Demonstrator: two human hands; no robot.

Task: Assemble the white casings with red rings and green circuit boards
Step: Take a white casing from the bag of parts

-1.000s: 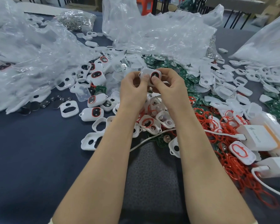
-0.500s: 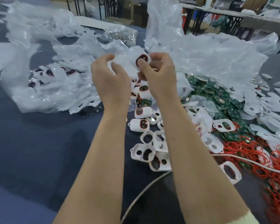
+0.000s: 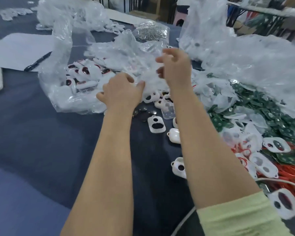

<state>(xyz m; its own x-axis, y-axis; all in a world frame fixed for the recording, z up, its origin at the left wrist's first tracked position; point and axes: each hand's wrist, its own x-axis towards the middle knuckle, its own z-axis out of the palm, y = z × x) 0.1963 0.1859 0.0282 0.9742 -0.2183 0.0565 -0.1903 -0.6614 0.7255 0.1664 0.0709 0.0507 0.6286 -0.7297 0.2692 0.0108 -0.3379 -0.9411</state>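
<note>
My left hand (image 3: 121, 91) lies low on the crumpled mouth of a clear plastic bag (image 3: 58, 99), fingers curled into the film. Inside the bag lie finished white casings (image 3: 85, 77) with red rings. My right hand (image 3: 175, 67) hovers above the plastic a little further back, blurred, fingers loosely spread and holding nothing. Loose empty white casings (image 3: 156, 125) lie on the dark blue table between my forearms. A heap of green circuit boards (image 3: 262, 106) and a pile of red rings (image 3: 293, 172) are on the right.
Big crumpled plastic bags (image 3: 245, 53) fill the back right. A bag of small metal parts (image 3: 151, 32) sits behind my hands. A pen (image 3: 37, 61) lies on white paper (image 3: 20, 48) at the left. A white cable (image 3: 279, 180) crosses the rings.
The casing that both hands held, then the right alone, is gone from my fingers. My left hand dropped onto the bag of finished casings. My view swung left.
</note>
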